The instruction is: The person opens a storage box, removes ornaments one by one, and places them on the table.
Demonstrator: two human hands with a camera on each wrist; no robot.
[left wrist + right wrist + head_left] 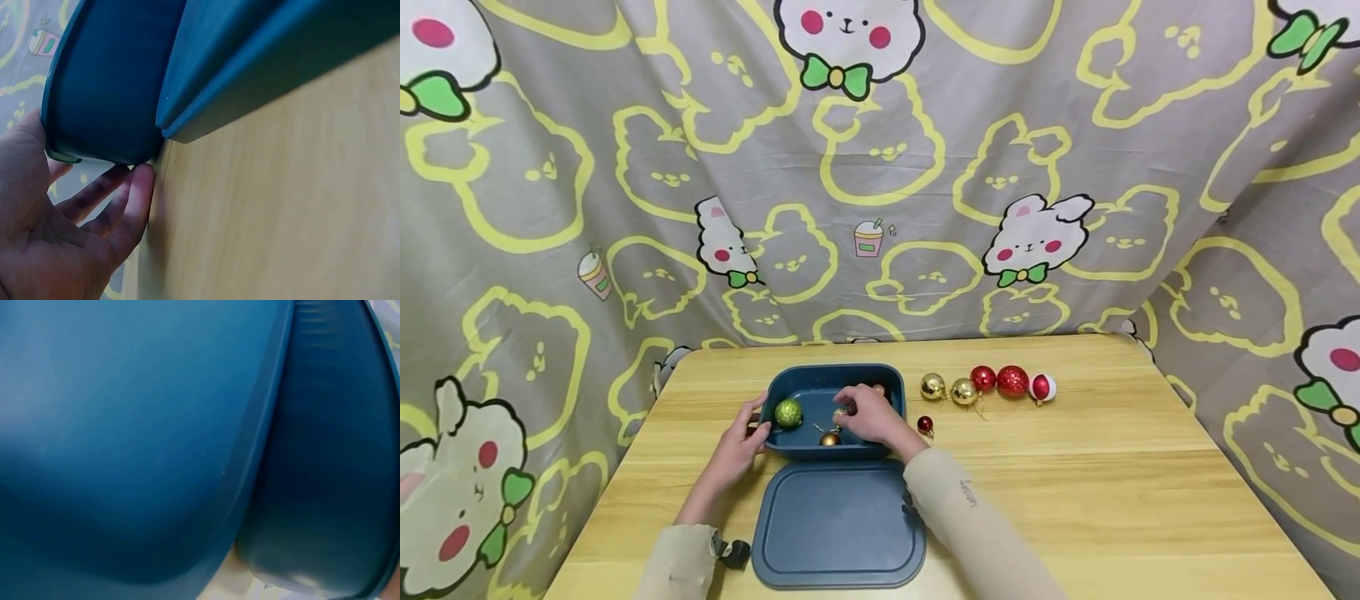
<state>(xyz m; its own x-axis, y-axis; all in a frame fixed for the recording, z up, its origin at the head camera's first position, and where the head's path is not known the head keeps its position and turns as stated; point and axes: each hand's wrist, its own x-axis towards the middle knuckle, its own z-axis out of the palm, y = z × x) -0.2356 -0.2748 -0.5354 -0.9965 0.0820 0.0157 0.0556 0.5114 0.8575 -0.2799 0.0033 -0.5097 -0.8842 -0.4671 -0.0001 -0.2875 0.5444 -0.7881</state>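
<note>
My left hand (741,442) is at the left end of a dark blue storage box (775,382), its spread fingers (134,206) against the outer wall. Over the box's right half, my right hand (872,412) reaches inside with bent fingers around a small gold Christmas ball (839,417), partly hidden by them. A glittery green ball (788,413) sits at the left inside the box. Near the front wall lies a bronze ball (830,439). Behind the right hand, a brownish ball (878,389) partly shows.
A matching blue lid (838,525) lies in front of the box. To the right on the wooden table (1075,483) stand two gold balls (933,387), red balls (1012,381), a red-and-white one (1042,387) and a small dark red one (925,424). A patterned curtain (910,225) hangs behind.
</note>
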